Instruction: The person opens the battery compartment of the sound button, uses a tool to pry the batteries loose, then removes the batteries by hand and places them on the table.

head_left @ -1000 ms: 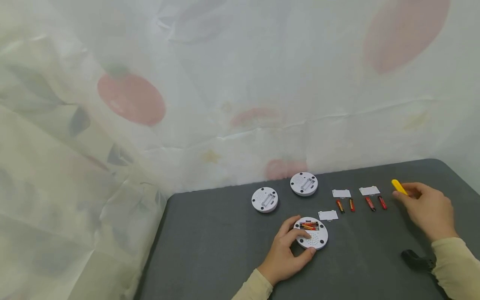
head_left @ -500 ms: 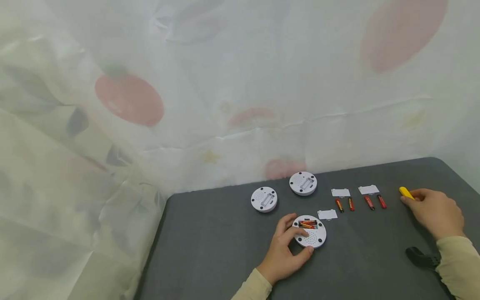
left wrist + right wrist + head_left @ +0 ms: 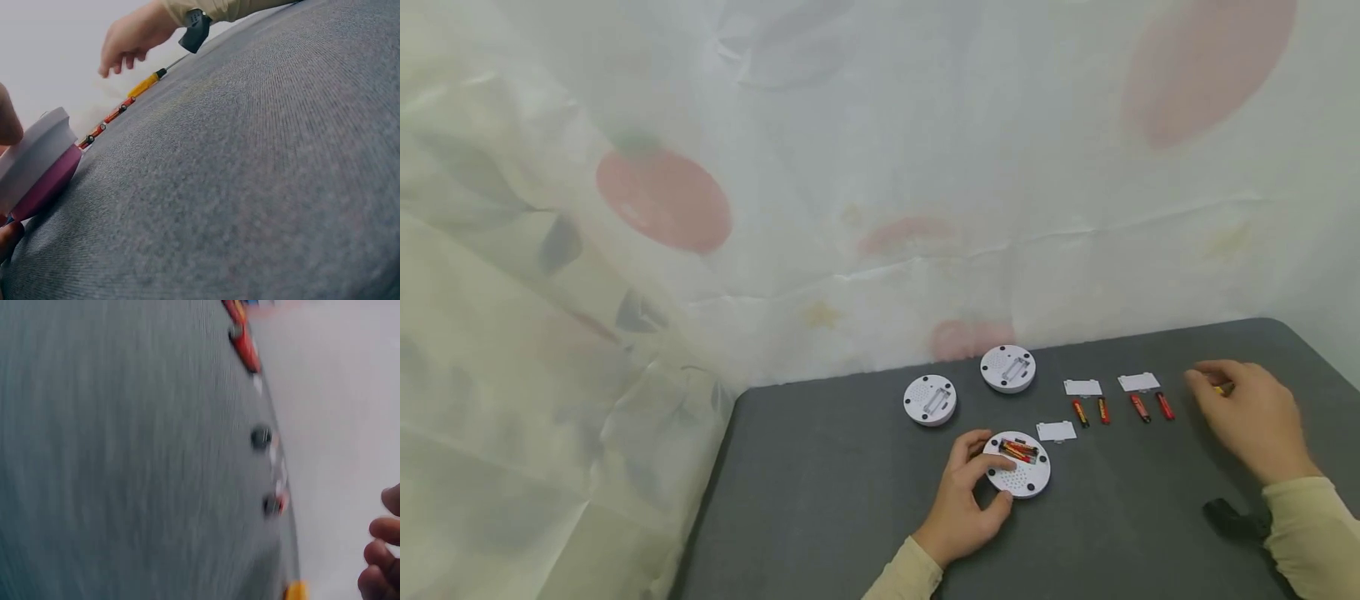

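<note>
My left hand [image 3: 958,508] grips the rim of a round white device [image 3: 1024,482] with small holes and dark feet; in the left wrist view its lower part is pink. Red-and-black batteries [image 3: 1018,451] lie slantwise in its uncovered compartment. At the table's right side, my right hand [image 3: 1255,421] hovers with loosely bent fingers, holding nothing. Beneath it a yellow-handled screwdriver [image 3: 145,85] lies on the table, apart from the fingers; the hand hides most of it in the head view. Only fingertips [image 3: 382,559] show in the blurred right wrist view.
Two similar white devices [image 3: 929,400] [image 3: 1008,368] with bare compartments stand toward the back. Three white covers [image 3: 1056,431] [image 3: 1082,387] [image 3: 1138,382] lie to the right, with several loose batteries [image 3: 1141,408] near two of them. The grey table [image 3: 820,500] meets a patterned sheet [image 3: 790,275].
The right hand has carried the yellow screwdriver rightward, put it down and let go, then risen slightly. Held by the left hand, the white device has turned and shifted slightly left.
</note>
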A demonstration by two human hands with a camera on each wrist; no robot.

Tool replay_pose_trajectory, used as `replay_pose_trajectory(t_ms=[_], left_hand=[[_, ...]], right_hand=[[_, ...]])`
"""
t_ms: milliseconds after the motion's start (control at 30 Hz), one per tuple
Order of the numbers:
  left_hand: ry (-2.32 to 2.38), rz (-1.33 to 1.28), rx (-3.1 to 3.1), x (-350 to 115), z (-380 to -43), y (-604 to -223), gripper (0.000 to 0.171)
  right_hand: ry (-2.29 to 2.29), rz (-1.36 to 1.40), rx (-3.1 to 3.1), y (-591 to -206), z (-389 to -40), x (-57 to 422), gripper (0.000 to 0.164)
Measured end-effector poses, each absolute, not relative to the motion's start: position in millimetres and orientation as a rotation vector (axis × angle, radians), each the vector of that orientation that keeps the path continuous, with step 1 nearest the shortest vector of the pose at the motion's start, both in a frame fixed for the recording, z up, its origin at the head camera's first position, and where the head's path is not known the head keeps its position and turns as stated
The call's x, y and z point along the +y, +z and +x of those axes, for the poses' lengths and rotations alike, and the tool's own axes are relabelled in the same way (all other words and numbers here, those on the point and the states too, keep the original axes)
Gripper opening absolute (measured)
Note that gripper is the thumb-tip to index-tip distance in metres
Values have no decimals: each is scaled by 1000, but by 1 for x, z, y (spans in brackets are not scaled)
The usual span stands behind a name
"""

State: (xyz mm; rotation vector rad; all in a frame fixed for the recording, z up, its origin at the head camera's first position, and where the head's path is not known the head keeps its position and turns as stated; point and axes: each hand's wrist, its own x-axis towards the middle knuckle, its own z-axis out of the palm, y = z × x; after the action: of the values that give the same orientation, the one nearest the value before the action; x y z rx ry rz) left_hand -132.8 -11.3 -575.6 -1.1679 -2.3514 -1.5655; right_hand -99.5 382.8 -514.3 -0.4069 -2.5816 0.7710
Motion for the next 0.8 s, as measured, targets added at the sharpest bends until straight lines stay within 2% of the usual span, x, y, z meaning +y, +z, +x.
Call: replay_pose_trajectory(t_ms=[133,267,567,667,800], left_hand=[[-1557,-1161,-2338,-11,-132,-576,26],[-1567,-1127,-2387,-11,-131,-577,21],[-1544,-1071,-2453,-9,-131,-575,25],[-1559,-1067,-2450,-8,-132,-574,25],[-1574,-1056,-2453,-9,-132,-573,25]], right_hand=[[842,-144,-2480,-513,-100,365,27],[862,75,-2450,-512,-105,337,26],[1259,701,-2535,-513,-99,268,46],[1315,814,-2541,-516,-97,254,44],[1307,829,-2534,-519,-96,246,42]])
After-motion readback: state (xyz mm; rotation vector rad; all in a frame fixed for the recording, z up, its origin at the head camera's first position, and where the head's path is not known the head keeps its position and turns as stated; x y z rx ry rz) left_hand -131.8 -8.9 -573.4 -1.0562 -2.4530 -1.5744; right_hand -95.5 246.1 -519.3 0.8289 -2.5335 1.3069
